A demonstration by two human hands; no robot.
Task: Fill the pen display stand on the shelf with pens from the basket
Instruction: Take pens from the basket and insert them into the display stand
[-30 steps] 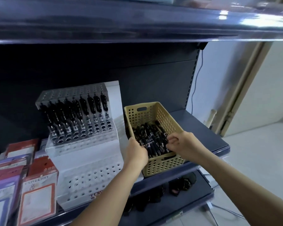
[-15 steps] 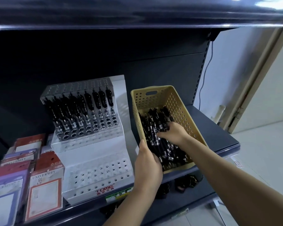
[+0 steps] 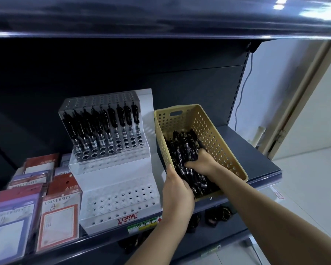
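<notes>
Shelf (image 3: 260, 166) scene, head view. Yellow perforated basket (image 3: 221, 138) sits on the shelf, just right of the white pen display stand (image 3: 113, 170), touching or nearly touching it. Its near end hangs a bit over the shelf's front edge. A pile of black pens (image 3: 182, 150) lies loose in the basket, mostly in the near half.

Left hand (image 3: 177, 190) grips the basket's near-left corner, fingers wrapped over the rim. Right hand (image 3: 203, 162) is down inside the basket, fingers curled into the pile and grasping a bunch of pens. Fingertips are buried, so no count of pens.

The stand has stepped tiers. The top tier carries standing pens (image 3: 103, 124), one row, black, upright, with open holes in front of them. The lower tier (image 3: 120, 197) shows open holes, with a red logo on the front lip.

Left of the stand are packaged notebooks (image 3: 57, 220) in red and purple covers, standing in rows. A dark upper shelf (image 3: 161, 18) is overhead. A door frame (image 3: 302, 104) is at far right.
</notes>
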